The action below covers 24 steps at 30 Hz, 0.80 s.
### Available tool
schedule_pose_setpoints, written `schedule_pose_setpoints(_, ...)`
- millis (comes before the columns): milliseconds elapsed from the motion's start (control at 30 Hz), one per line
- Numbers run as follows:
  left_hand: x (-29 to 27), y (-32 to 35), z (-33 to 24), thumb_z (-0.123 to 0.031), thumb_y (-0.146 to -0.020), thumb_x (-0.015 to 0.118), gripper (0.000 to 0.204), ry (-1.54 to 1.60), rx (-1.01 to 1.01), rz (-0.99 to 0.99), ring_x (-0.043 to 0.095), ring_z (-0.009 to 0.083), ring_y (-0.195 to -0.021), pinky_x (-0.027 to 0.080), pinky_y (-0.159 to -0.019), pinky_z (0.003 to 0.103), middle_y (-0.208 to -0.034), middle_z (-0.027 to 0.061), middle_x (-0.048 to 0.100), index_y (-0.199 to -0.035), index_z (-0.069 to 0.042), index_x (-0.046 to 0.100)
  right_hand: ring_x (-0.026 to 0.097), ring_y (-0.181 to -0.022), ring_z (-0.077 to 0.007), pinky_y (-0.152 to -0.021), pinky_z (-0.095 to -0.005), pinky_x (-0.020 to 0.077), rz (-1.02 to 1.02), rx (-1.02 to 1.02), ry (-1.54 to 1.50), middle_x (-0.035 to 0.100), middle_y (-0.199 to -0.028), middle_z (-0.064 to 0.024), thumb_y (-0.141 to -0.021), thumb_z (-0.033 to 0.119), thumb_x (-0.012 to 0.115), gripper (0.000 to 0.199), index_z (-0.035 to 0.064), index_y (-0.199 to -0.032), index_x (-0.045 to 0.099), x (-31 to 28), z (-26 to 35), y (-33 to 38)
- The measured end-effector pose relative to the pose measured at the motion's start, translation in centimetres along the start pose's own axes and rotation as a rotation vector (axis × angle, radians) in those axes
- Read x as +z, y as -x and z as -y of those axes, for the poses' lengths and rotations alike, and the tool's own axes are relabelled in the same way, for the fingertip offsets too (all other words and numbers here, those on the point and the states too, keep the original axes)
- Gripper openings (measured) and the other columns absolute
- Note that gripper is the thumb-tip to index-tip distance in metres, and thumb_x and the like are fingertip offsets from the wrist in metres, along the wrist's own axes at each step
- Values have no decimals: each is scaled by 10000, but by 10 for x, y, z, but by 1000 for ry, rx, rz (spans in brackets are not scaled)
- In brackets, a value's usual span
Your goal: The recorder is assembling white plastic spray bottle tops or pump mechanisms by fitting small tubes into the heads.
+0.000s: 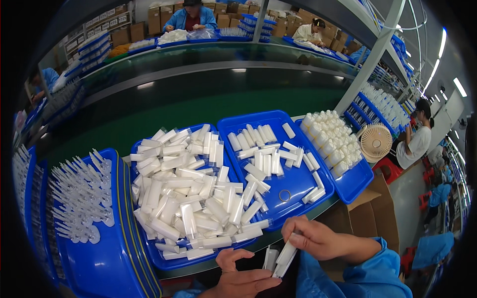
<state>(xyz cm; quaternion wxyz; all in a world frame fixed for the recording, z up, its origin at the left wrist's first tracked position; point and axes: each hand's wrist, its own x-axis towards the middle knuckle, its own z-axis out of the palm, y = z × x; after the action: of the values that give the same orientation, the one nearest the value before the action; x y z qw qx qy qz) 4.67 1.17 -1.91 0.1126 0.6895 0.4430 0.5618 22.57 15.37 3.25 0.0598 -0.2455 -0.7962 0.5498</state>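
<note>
Low at the front, my right hand (314, 238) is closed on slim white film-wrapped blocks (285, 255), pinching their upper end and tilting them. My left hand (242, 274) is at the lower end, its thumb raised apart and its fingers stretched against the pieces. Another short white piece (270, 259) stands beside them, its lower end hidden by my left fingers. Just beyond my left hand, a blue tray (171, 263) holds a loose heap of similar white blocks (188, 218). To its right, a second blue tray (293, 212) carries scattered blocks and a thin ring (284, 195).
At the left, stacked blue trays (107, 258) bear clear-based white sticks (82, 196). A right-hand tray (355, 185) holds white bottle-like pieces (332, 141), near a fan (375, 143) and cardboard box (377, 213). Beyond runs a green conveyor belt (198, 99); other people work around it.
</note>
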Motion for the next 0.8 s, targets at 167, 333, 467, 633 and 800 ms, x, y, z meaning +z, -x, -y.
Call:
schedule_pose_setpoints(167,5,-1,-4,-258,-689,672,125,51,-110,-11,473,318,-983,293,-856,424,-949,31,595,-758,-155,656,455,-853,-226,-822,-341,318,68,-148,-69,492,-914,-78,-931,242,418,179,76,-956,480,27,-5,11)
schedule_pose_setpoints(333,6,5,-2,-272,-732,653,176,24,-110,31,461,361,-1027,297,-856,453,-971,76,573,-772,-105,616,481,-957,-246,-847,-368,333,-25,-279,222,513,-983,-91,-877,245,513,203,71,-981,518,12,-3,12)
schedule_pose_setpoints(467,1,7,-1,-253,-746,646,166,-2,-191,-11,446,394,-1088,300,-867,454,-974,96,590,-763,-91,614,565,-909,-300,-752,-394,458,-447,-166,788,564,-939,-130,-772,165,628,247,60,-983,555,-43,-23,8)
schedule_pose_setpoints(633,1,2,-3,-261,-744,658,182,35,-190,-14,459,403,-1094,301,-883,452,-938,93,613,-723,-82,635,592,-802,-308,-675,-391,487,-303,125,1040,584,-877,-128,-712,113,650,251,74,-942,555,-86,-63,8)
schedule_pose_setpoints(800,-3,0,-7,-236,-686,705,151,19,-179,-60,476,384,-1070,307,-876,431,-891,68,618,-725,-96,666,594,-749,-278,-646,-365,489,-343,56,980,580,-864,-123,-710,95,648,290,64,-975,535,-86,-72,-24)
